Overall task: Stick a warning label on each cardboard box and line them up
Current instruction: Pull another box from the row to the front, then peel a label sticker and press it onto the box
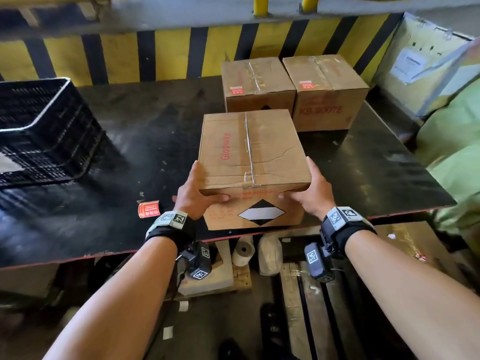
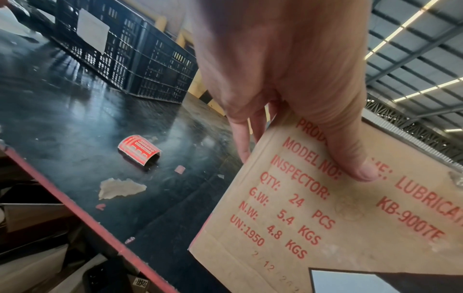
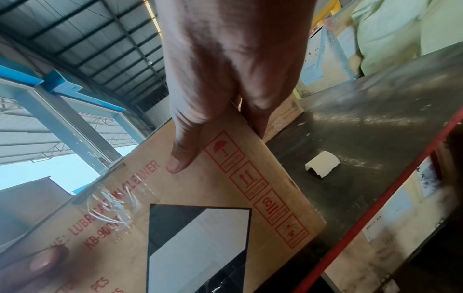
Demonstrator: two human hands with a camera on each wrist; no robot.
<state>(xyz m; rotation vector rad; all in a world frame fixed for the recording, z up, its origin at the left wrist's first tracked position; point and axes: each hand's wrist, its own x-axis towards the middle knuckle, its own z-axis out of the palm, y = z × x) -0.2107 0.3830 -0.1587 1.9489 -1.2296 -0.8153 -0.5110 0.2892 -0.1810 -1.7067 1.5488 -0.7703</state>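
- The left hand (image 1: 193, 193) and right hand (image 1: 310, 189) clamp the near box (image 1: 253, 152) by its two front corners, thumbs on the front face, fingers wrapped round the sides; it sits at the front edge of the bench (image 1: 130, 141), no label visible on its top.
- Risk: the box sits right at the bench lip, so a pull toward the body could tip it off the edge.
- Risk: the grip is on corners only; printed weight suggests a fairly heavy carton, so a lift could slip or crush the creased cardboard.
- Risk: the label (image 1: 148, 209) lies curled on the bench left of the box; a curled sticker may fold onto itself or go on wrinkled.
- Risk: pushed forward carelessly, the box could knock the two back boxes (image 1: 257, 81) out of line; each of them carries a red label.
- Materials: brown corrugated cardboard, dented top, clear tape along the seam, red print, black-and-white diamond mark.
- The bench is dark, glossy, scuffed, with paper scraps; a black plastic lattice crate (image 1: 39, 126) stands at left.
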